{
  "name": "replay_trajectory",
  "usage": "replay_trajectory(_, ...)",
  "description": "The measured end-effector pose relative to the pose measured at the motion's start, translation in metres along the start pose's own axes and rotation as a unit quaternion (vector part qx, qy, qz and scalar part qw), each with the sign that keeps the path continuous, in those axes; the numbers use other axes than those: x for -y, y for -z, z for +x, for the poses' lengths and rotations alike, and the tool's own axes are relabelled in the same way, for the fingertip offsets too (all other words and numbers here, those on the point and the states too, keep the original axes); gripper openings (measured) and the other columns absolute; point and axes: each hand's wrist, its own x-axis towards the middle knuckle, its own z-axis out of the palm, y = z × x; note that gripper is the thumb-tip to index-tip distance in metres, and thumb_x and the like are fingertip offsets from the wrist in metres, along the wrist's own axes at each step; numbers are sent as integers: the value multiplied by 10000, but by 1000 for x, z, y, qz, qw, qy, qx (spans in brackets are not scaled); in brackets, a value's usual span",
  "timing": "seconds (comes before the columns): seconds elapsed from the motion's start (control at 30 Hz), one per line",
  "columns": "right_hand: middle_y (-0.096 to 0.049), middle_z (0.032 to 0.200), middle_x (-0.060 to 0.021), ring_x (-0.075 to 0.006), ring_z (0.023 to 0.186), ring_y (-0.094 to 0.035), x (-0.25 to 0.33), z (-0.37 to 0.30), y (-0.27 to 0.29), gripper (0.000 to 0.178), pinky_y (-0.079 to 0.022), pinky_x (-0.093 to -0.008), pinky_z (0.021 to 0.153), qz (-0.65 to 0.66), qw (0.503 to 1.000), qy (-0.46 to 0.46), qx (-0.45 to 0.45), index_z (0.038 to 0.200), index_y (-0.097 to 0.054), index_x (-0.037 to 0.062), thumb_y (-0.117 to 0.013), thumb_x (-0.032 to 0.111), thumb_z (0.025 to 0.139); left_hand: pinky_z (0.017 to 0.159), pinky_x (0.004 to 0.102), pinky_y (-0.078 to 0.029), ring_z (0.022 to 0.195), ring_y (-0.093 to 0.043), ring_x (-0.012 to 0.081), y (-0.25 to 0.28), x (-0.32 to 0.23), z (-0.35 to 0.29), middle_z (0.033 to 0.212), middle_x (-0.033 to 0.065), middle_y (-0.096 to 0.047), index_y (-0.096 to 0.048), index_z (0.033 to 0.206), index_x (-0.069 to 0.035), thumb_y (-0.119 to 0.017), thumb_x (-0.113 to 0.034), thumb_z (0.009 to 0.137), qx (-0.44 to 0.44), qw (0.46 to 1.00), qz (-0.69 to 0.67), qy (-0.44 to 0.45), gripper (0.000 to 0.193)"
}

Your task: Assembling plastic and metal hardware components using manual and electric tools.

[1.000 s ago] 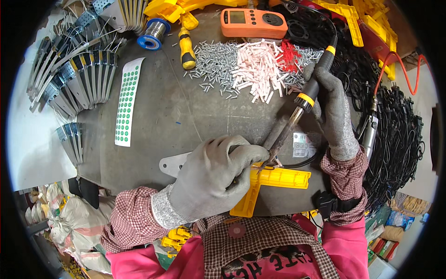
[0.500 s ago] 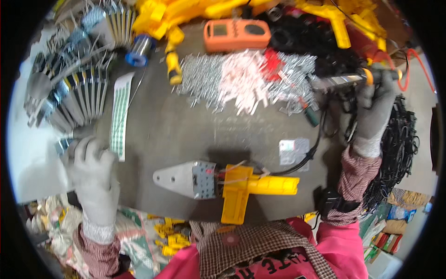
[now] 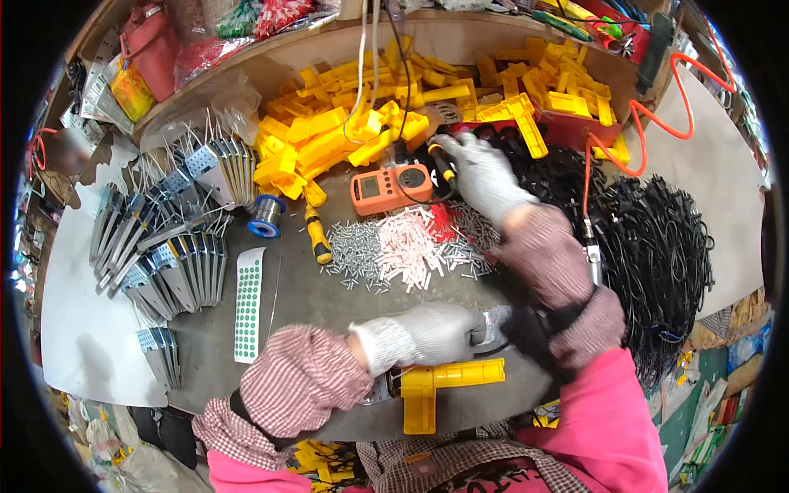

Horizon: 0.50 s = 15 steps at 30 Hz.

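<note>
By the right hand (image 3: 485, 174), in a grey glove, a black and yellow soldering iron (image 3: 447, 169) is gripped; it is held up above the tabletop (image 3: 329, 308), close to an orange meter (image 3: 394, 191); the left hand (image 3: 431, 333), gloved too, is held low, with its fingers bent in; whether anything is pinched there cannot be told.

A small pale sheet (image 3: 496, 322) is seen just beside the left fingertips; below that hand, a bent yellow plastic piece (image 3: 420, 403) is laid flat near the front edge; a metal plate (image 3: 380, 391) at its left side is mostly hidden by the left arm.

Farther out, a heap of little silver screws (image 3: 349, 251) is spread in front of the meter; pinkish white sticks (image 3: 404, 246) and red bits (image 3: 443, 220) are mixed in at its right; a yellow and black handle (image 3: 316, 237) and a blue spool of wire (image 3: 265, 218) are set to the left; a white strip with green dots (image 3: 247, 304) is placed below the spool.

At the far left, metal strips (image 3: 185, 271) are stacked in fans; at the back, yellow parts (image 3: 329, 140) are piled up; at the right, black cords (image 3: 657, 255) are heaped.
</note>
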Motion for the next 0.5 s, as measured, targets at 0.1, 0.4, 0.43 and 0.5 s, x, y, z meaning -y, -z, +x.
replay_trajectory(0.1, -660, 1085, -243, -337, 949, -683, 25, -55, 74, 417, -546, -400, 812, 265, 963, 58, -3, 1332, -542, 1, -516, -6, 915, 792, 401, -520, 862, -667, 298, -14, 15, -32, 894, 114, -686, -666, 1045, -80, -675, -141, 834, -240, 950, -195, -44, 220)
replay_trajectory(0.4, -684, 925, -213, -366, 853, -685, 40, -158, 92, 373, -540, -431, 746, 468, 788, 37, 398, 1121, -657, 31, -621, 357, 943, 914, 408, -459, 1057, -558, 304, -60, -3, -51, 988, 92, -634, -634, 952, -104, -770, -137, 752, -389, 920, -41, -15, 245)
replay_trajectory(0.43, -680, 952, -202, -361, 872, -671, 42, -161, 80, 325, -531, -422, 754, 513, 766, -32, 386, 1125, -655, 34, -622, 297, 938, 931, 422, -454, 1079, -546, 313, -65, 2, -55, 1021, 85, -618, -622, 951, -111, -783, -118, 725, -413, 911, 9, 2, 278)
replay_trajectory(0.5, -678, 940, -194, -362, 859, -668, 36, -176, 64, 295, -530, -415, 748, 533, 754, -44, 381, 1131, -658, 45, -618, 264, 937, 948, 437, -449, 1102, -534, 323, -75, 8, -59, 1054, 78, -603, -610, 951, -118, -796, -99, 699, -434, 899, 56, 18, 313)
